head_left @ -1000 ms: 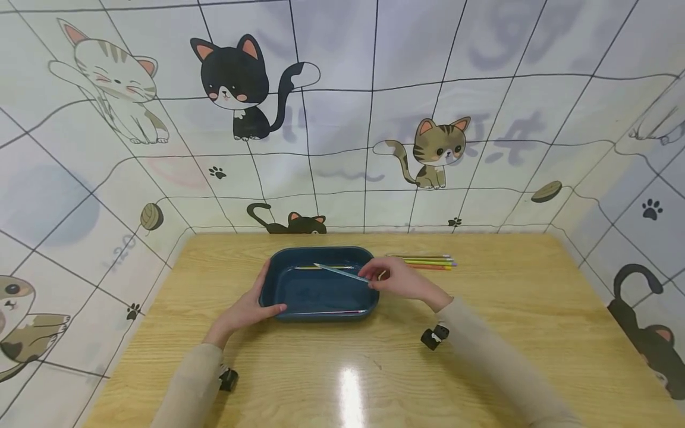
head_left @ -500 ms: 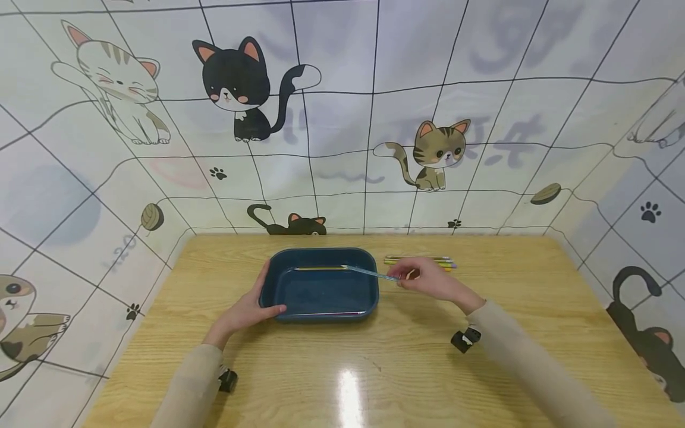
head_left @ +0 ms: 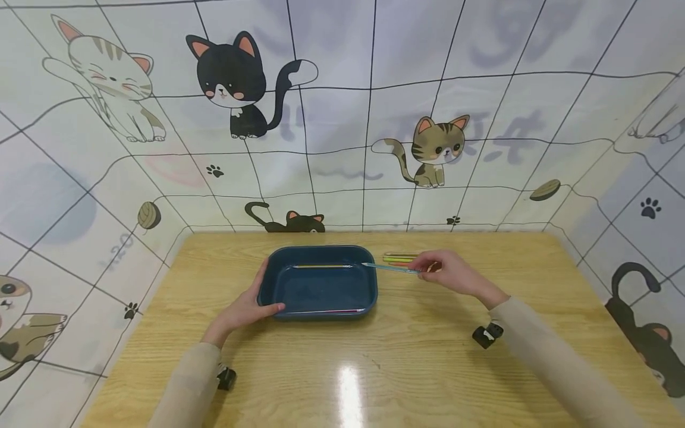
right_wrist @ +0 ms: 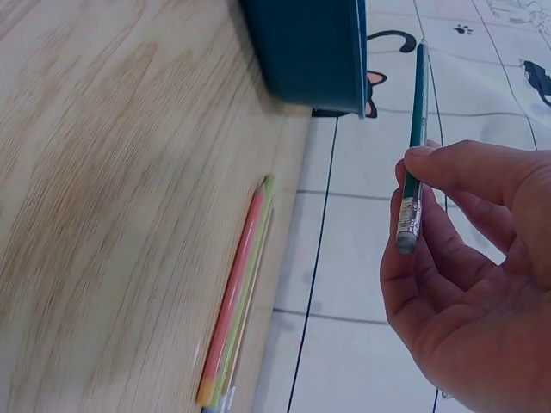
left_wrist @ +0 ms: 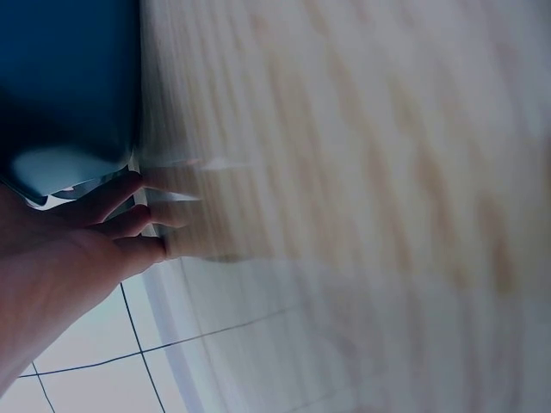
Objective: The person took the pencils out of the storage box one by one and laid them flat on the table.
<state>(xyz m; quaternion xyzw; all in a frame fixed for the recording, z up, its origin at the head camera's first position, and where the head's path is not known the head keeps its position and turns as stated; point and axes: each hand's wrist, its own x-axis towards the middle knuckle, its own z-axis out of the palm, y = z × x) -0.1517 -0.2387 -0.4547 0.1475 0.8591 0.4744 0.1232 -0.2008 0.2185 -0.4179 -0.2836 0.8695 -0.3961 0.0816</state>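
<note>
A dark blue rectangular dish (head_left: 321, 297) stands on the table. My left hand (head_left: 246, 304) holds its left end, with the thumb over the front rim and the fingers along the outside wall; in the left wrist view, fingertips of this hand (left_wrist: 95, 232) lie low by the dish. My right hand (head_left: 446, 272) pinches a teal pencil (head_left: 390, 268) near its back end, above the table to the right of the dish. The pencil's point is at the dish's right rim. Inside the dish lie a yellow pencil (head_left: 321, 266) at the back and a dark pinkish pencil (head_left: 326, 311) in front.
Several pencils, among them a red one (right_wrist: 231, 301) and a yellow-green one (head_left: 393, 259), lie side by side behind my right hand, partly hidden by it. A cat-patterned cloth wall (head_left: 342, 178) rises at the table's back edge.
My right hand has moved right with the teal pencil, drawing it from above the dish to beside it, towards the loose pencils. My left hand has stayed on the dish.
</note>
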